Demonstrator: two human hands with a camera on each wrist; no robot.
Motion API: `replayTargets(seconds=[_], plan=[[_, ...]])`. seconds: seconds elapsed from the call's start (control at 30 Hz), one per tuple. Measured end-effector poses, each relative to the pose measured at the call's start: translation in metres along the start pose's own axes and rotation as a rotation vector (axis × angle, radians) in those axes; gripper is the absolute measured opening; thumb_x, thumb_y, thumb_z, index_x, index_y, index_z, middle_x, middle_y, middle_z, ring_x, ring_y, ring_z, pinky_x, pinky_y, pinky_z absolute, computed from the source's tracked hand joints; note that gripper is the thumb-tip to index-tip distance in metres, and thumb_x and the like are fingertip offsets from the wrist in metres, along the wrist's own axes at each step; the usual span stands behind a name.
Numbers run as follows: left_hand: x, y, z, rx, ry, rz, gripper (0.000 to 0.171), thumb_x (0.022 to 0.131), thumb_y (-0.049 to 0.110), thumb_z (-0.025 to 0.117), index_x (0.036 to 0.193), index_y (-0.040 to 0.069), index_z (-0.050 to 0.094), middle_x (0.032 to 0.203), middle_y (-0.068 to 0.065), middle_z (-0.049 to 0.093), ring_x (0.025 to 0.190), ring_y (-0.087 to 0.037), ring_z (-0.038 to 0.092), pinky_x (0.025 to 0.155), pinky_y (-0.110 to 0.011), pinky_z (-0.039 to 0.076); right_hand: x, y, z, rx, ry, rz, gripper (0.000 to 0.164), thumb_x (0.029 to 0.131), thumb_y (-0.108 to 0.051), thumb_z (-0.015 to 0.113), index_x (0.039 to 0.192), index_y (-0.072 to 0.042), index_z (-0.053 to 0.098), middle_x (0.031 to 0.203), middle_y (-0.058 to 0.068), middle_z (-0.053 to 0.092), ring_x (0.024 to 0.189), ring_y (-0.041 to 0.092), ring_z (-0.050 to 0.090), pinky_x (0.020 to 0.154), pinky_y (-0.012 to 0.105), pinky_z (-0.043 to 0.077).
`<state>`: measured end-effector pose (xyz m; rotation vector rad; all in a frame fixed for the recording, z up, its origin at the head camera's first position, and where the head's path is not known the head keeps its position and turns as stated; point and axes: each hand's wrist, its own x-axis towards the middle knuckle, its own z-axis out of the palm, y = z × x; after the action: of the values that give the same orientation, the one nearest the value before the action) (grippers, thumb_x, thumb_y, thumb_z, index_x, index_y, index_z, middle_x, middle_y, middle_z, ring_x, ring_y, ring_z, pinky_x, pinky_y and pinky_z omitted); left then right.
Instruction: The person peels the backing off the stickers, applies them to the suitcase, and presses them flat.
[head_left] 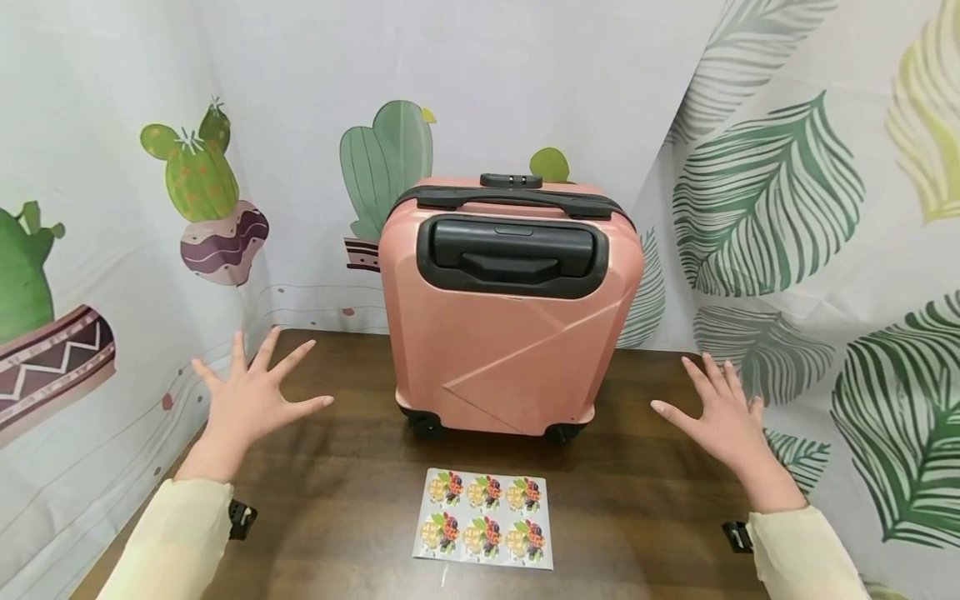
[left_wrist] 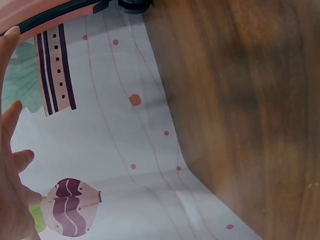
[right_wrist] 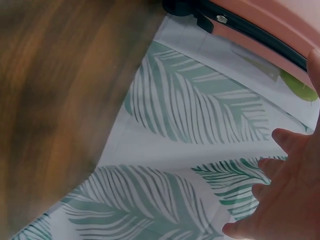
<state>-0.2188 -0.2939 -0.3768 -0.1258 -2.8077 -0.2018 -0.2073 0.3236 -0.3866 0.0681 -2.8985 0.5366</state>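
A pink hard-shell suitcase [head_left: 510, 350] stands upright on the brown wooden table, its black telescopic handle [head_left: 513, 250] pushed down into the recess. In front of it lies a flat sheet of round fruit stickers [head_left: 483, 518]. To the left of the suitcase my left hand [head_left: 251, 400] hovers with fingers spread, holding nothing. My right hand [head_left: 723, 421] is raised on the other side, its thumb pointing toward the suitcase and its fingers extended. Neither hand touches anything. The wrist views catch the suitcase's edge [left_wrist: 60, 12] and parts of each hand.
Behind and at both sides hangs a white cloth [head_left: 300, 100] printed with cacti and leaves, meeting the table [head_left: 322, 500] at its back edge. A black combination lock [head_left: 512, 181] and a black carry handle [head_left: 517, 198] sit atop the suitcase. Small black wheels [head_left: 426, 425] support it.
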Motion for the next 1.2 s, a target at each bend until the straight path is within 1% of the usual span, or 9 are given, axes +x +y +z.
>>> replayTargets(seconds=[0.23, 0.37, 0.47, 0.73, 0.8, 0.9, 1.0, 1.2], plan=[[-0.006, -0.001, 0.014, -0.030, 0.005, -0.001, 0.091, 0.077, 0.078, 0.068, 0.155, 0.039, 0.039, 0.164, -0.022, 0.031, 0.149, -0.065, 0.014, 0.097, -0.094, -0.007, -0.010, 0.004, 0.016, 0.037, 0.046, -0.001, 0.092, 0.094, -0.060, 0.062, 0.161, -0.009, 0.027, 0.168, 0.027, 0.018, 0.155, 0.053, 0.009, 0.100, 0.090, 0.011], [-0.011, 0.000, 0.023, -0.046, 0.027, 0.006, 0.090, 0.077, 0.076, 0.069, 0.153, 0.037, 0.043, 0.163, -0.021, 0.034, 0.148, -0.063, 0.019, 0.097, -0.095, -0.002, -0.014, 0.004, 0.024, 0.089, 0.050, 0.014, 0.088, 0.095, -0.057, 0.063, 0.160, -0.008, 0.030, 0.167, 0.028, 0.021, 0.154, 0.054, 0.013, 0.098, 0.091, 0.015], [-0.013, 0.001, 0.028, -0.053, 0.035, 0.005, 0.088, 0.077, 0.076, 0.069, 0.151, 0.035, 0.045, 0.162, -0.021, 0.036, 0.148, -0.061, 0.021, 0.097, -0.095, 0.000, -0.018, 0.005, 0.028, 0.115, 0.055, 0.025, 0.086, 0.095, -0.055, 0.063, 0.159, -0.007, 0.032, 0.166, 0.028, 0.023, 0.153, 0.054, 0.015, 0.098, 0.090, 0.017], [-0.018, 0.003, 0.038, -0.072, 0.017, -0.008, 0.087, 0.078, 0.076, 0.068, 0.151, 0.035, 0.046, 0.162, -0.021, 0.036, 0.149, -0.059, 0.021, 0.098, -0.094, -0.001, -0.025, 0.008, 0.039, 0.161, 0.079, 0.030, 0.079, 0.097, -0.050, 0.064, 0.155, -0.003, 0.038, 0.163, 0.030, 0.028, 0.150, 0.056, 0.021, 0.097, 0.088, 0.021], [-0.019, 0.004, 0.039, -0.080, 0.016, -0.008, 0.086, 0.079, 0.075, 0.068, 0.151, 0.034, 0.047, 0.162, -0.021, 0.037, 0.149, -0.057, 0.021, 0.098, -0.094, -0.001, -0.027, 0.008, 0.042, 0.186, 0.093, 0.025, 0.076, 0.097, -0.047, 0.064, 0.153, -0.001, 0.040, 0.162, 0.031, 0.031, 0.147, 0.057, 0.024, 0.100, 0.085, 0.023], [-0.021, 0.006, 0.042, -0.090, 0.012, -0.007, 0.084, 0.079, 0.074, 0.068, 0.149, 0.031, 0.050, 0.161, -0.021, 0.038, 0.149, -0.055, 0.023, 0.098, -0.094, -0.001, -0.031, 0.006, 0.047, 0.231, 0.136, 0.013, 0.068, 0.098, -0.041, 0.065, 0.148, 0.001, 0.047, 0.157, 0.032, 0.038, 0.142, 0.059, 0.031, 0.104, 0.079, 0.027], [-0.024, 0.008, 0.046, -0.094, 0.001, -0.011, 0.081, 0.081, 0.071, 0.069, 0.147, 0.028, 0.052, 0.160, -0.021, 0.040, 0.148, -0.053, 0.026, 0.099, -0.094, 0.001, -0.034, 0.004, 0.050, 0.276, 0.170, 0.008, 0.062, 0.098, -0.037, 0.067, 0.143, 0.003, 0.052, 0.152, 0.033, 0.044, 0.139, 0.058, 0.035, 0.107, 0.072, 0.029], [-0.028, 0.012, 0.053, -0.088, -0.018, -0.018, 0.077, 0.082, 0.065, 0.071, 0.146, 0.025, 0.054, 0.158, -0.020, 0.043, 0.146, -0.051, 0.032, 0.100, -0.092, 0.011, -0.040, -0.002, 0.057, 0.321, 0.195, 0.002, 0.055, 0.098, -0.032, 0.068, 0.139, 0.003, 0.056, 0.148, 0.031, 0.050, 0.136, 0.055, 0.042, 0.106, 0.069, 0.034]])
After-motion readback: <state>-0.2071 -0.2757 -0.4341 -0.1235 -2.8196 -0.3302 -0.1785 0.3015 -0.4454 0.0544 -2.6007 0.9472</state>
